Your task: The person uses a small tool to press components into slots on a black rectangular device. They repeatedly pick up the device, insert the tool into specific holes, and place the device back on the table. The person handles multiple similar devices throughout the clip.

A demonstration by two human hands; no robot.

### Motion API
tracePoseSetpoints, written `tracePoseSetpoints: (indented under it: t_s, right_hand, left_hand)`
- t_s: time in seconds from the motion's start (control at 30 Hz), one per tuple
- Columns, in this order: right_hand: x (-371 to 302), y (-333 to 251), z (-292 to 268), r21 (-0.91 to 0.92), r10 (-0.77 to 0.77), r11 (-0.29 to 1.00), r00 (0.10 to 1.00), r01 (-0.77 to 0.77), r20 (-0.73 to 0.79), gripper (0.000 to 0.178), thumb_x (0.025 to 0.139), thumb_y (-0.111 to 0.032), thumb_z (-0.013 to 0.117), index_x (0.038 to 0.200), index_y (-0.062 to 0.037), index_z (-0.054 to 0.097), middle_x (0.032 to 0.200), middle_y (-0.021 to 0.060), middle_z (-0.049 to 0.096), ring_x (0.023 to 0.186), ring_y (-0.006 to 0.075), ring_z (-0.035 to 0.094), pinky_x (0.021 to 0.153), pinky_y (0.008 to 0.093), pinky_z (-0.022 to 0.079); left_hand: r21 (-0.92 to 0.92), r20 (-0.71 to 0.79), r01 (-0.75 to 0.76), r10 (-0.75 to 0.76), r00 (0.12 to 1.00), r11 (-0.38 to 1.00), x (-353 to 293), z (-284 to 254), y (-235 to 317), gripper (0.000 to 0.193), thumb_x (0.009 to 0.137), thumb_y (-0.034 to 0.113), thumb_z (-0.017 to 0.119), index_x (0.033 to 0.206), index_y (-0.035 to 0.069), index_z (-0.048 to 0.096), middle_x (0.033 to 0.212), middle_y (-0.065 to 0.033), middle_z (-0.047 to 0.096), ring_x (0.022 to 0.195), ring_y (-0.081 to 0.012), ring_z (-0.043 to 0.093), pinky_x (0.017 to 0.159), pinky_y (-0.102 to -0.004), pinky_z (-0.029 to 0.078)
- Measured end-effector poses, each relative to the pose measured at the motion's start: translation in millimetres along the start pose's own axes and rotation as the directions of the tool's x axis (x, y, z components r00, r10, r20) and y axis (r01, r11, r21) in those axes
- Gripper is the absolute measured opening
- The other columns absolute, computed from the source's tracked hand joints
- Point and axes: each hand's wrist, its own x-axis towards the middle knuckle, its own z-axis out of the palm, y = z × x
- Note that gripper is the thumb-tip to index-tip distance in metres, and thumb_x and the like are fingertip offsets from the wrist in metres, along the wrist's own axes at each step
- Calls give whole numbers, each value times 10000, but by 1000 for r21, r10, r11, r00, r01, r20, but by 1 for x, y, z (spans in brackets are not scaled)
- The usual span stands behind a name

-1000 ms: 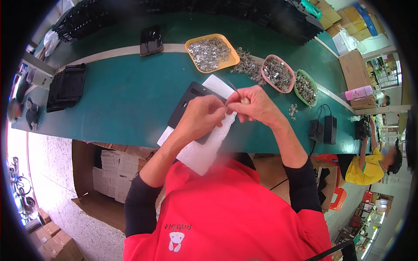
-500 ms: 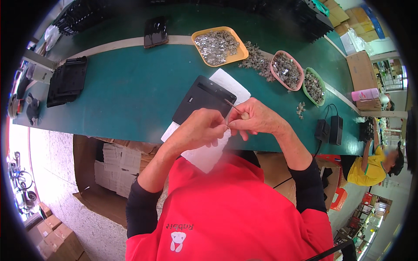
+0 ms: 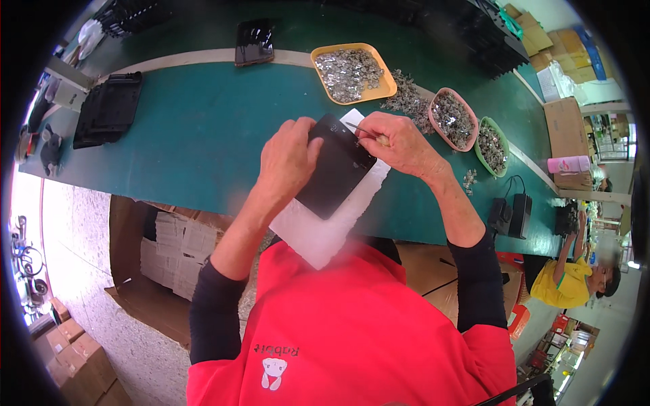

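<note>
A flat black plastic panel (image 3: 330, 183) lies on a white sheet (image 3: 315, 237) in front of me, with small shiny spots near its far and right edges. My left hand (image 3: 288, 161) grips the panel's left edge, thumb over the top face. At the panel's far right corner, my right hand (image 3: 405, 147) holds a thin metal tool with a pale rounded handle (image 3: 383, 140), its shaft pointing left. Its fingertips are close to the panel edge; whether they also pinch a small part cannot be made out.
Small metal clips fill a yellow tray (image 3: 388, 86), a pink basket (image 3: 437, 140) and a green basket (image 3: 483, 159); more lie heaped between. Black panels (image 3: 108, 111) are stacked at left, another glossy black piece (image 3: 254, 42) behind. Black adapters (image 3: 520, 215) sit right; a person in yellow (image 3: 563, 283) is beyond.
My hands have parted: the left went to the panel's left edge, the right moved farther away to its far corner. The panel is turned and shows a plainer face. The tool stays in my right hand.
</note>
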Motion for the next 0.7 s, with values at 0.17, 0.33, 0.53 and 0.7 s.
tracePoseSetpoints:
  t_s: [0.17, 0.33, 0.53, 0.7]
  right_hand:
    - [-2, 0, -9, 16, -61, 998, 998, 61, 24, 90, 821, -20, 653, 887, 23, 610, 910, 102, 642, 794, 217, 617, 710, 316, 497]
    - [1, -3, -6, -112, -127, 983, 978, 146, 165, 88, 828, -34, 652, 884, 26, 620, 948, 113, 643, 843, 277, 633, 732, 351, 514]
    - [8, -5, -2, -154, -112, 976, 959, 156, 261, 82, 828, -43, 647, 867, 26, 631, 966, 108, 630, 849, 293, 633, 725, 364, 527]
    - [12, -6, -3, -124, -129, 977, 947, 172, 296, 83, 822, -41, 651, 856, 32, 633, 973, 99, 626, 835, 282, 634, 719, 357, 534]
  left_hand:
    - [-267, 330, 90, 3, 944, 959, 40, -26, 5, 306, 831, 132, 632, 1101, -12, 643, 905, -185, 691, 845, -313, 665, 779, -392, 514]
    - [-344, 575, 103, 122, 809, 933, 65, -14, -15, 284, 834, 113, 646, 1093, 8, 696, 867, -78, 688, 782, -158, 611, 754, -317, 503]
    - [-340, 605, 85, 149, 783, 937, 76, -8, -21, 272, 825, 127, 683, 1070, 12, 712, 779, -16, 629, 741, -120, 566, 719, -277, 474]
    - [-376, 641, 132, 155, 752, 917, 78, -6, -27, 287, 821, 144, 692, 1075, 11, 712, 734, 18, 576, 705, -100, 531, 678, -266, 448]
